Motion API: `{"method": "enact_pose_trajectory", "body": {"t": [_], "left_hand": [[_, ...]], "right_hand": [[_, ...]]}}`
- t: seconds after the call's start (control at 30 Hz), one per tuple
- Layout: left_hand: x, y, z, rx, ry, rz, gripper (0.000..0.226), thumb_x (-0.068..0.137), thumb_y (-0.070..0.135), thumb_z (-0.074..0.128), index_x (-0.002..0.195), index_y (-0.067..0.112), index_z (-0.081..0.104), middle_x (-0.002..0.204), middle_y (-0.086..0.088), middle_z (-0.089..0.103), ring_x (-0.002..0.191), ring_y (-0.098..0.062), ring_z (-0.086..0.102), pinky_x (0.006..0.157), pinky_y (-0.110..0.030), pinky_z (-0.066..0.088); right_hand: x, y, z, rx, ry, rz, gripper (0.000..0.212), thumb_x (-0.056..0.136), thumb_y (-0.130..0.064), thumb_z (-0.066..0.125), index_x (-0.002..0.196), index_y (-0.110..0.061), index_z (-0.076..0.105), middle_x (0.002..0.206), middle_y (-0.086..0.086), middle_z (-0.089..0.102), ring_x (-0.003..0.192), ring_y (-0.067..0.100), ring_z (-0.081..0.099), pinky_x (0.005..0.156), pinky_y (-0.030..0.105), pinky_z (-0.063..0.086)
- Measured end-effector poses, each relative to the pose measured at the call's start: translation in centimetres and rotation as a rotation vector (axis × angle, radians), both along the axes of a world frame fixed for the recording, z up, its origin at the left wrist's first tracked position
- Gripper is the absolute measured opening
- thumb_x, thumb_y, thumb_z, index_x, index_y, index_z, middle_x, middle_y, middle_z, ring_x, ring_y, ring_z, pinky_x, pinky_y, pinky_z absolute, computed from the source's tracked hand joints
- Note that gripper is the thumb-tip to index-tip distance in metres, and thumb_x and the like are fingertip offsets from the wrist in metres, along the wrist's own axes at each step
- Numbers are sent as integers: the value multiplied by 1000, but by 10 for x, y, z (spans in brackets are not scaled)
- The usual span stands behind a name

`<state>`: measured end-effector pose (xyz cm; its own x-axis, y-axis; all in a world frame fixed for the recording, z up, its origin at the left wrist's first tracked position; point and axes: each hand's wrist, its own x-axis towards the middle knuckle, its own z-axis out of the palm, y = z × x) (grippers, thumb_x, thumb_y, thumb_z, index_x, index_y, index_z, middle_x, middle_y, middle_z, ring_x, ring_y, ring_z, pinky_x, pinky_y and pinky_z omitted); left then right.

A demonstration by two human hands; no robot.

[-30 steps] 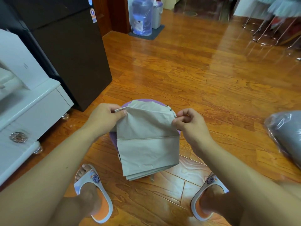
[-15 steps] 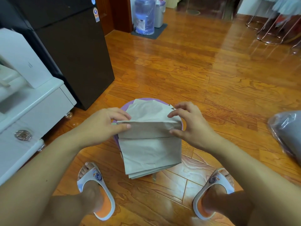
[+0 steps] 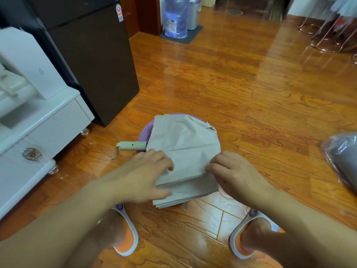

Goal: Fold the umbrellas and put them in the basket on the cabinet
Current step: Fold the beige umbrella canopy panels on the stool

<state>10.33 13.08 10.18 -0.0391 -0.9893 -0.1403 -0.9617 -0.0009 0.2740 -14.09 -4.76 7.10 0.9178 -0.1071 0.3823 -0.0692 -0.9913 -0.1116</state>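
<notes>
A beige umbrella (image 3: 185, 140) lies on a purple stool (image 3: 145, 132) between my feet, its canopy pleated flat into layers. Its pale handle (image 3: 131, 146) with a wrist strap sticks out to the left. My left hand (image 3: 146, 176) presses flat on the left part of the fabric, fingers spread and fairly straight. My right hand (image 3: 233, 173) holds the right edge of the fabric with curled fingertips. The lower layers hang over the stool's near edge. No basket is in view.
A white cabinet (image 3: 44, 120) with a drawer stands at the left, a dark fridge (image 3: 92, 60) behind it. A grey bundle in clear plastic (image 3: 342, 157) lies on the wooden floor at the right. A water bottle (image 3: 175, 18) and chair legs (image 3: 324, 33) are far back.
Both hands dropped from the fabric's top corners to its middle, laying the top part down flat. The handle now shows at the left.
</notes>
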Motion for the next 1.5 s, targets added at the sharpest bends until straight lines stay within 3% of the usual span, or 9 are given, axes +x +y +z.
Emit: {"method": "enact_pose_trajectory", "body": {"t": [0.07, 0.17, 0.3, 0.37, 0.47, 0.6, 0.93, 1.37, 1.5], "left_hand": [[-18, -8, -2, -80, -75, -9, 59, 79, 72, 50, 123, 33, 52, 114, 13, 49, 108, -10, 45, 90, -32, 41], [-36, -21, -8, -270, -177, 19, 24, 83, 39, 48, 97, 22, 57, 88, 1, 57, 86, -27, 58, 68, -42, 48], [-19, -29, 1, -326, 46, 265, 3, 90, 25, 59, 87, 25, 57, 83, 5, 60, 83, -22, 58, 65, -40, 44], [-11, -28, 2, -316, 131, 352, 8, 91, 28, 65, 85, 27, 59, 81, 9, 62, 81, -15, 57, 62, -36, 39], [-10, -29, 2, -319, 172, 361, 10, 90, 29, 65, 81, 28, 60, 77, 12, 59, 75, -12, 56, 58, -34, 35], [-10, -32, 3, -311, 146, 343, 11, 90, 27, 65, 81, 28, 59, 76, 11, 58, 74, -11, 52, 57, -34, 33], [-7, -37, 10, -359, 78, 329, 27, 89, 27, 73, 73, 25, 52, 73, 7, 55, 80, -19, 52, 59, -37, 36], [-6, -29, 20, -396, -80, 83, 18, 82, 20, 69, 83, 24, 51, 78, 7, 51, 76, -23, 54, 58, -40, 45], [-1, -23, 24, -123, 8, 25, 30, 85, 18, 62, 82, 35, 38, 81, 13, 43, 78, -10, 45, 66, -37, 44]], "right_hand": [[6, 0, 7, 52, -69, -33, 16, 92, 3, 61, 100, -7, 71, 92, 8, 63, 80, 32, 57, 67, 42, 46], [12, 1, 15, 207, -165, -129, 11, 93, -3, 64, 103, -6, 68, 95, 7, 62, 87, 29, 59, 75, 38, 48], [8, -3, 17, 753, -401, -678, 17, 97, -29, 62, 88, -15, 57, 79, 2, 61, 71, 17, 53, 65, 42, 45], [4, -4, 15, 884, -415, -694, 23, 96, -38, 63, 89, -17, 57, 78, 4, 65, 68, 16, 55, 64, 40, 45], [4, 3, 16, 782, -260, -538, 31, 86, -37, 74, 110, -23, 61, 92, -11, 68, 89, 7, 63, 80, 28, 49], [13, 5, 13, 659, -166, -462, 52, 83, -28, 81, 130, -25, 58, 99, -24, 62, 102, 11, 60, 90, 35, 49], [21, -8, 26, 723, -305, -430, 26, 85, -3, 77, 105, -20, 77, 87, -19, 67, 82, -5, 63, 77, 9, 45], [12, -13, 31, 139, -228, -190, 2, 92, -9, 71, 90, -8, 71, 95, 5, 60, 86, 29, 52, 73, 36, 42], [3, -10, 28, 132, -183, -45, 8, 95, -5, 65, 89, -4, 70, 101, 7, 70, 93, 31, 62, 80, 37, 50]]}}
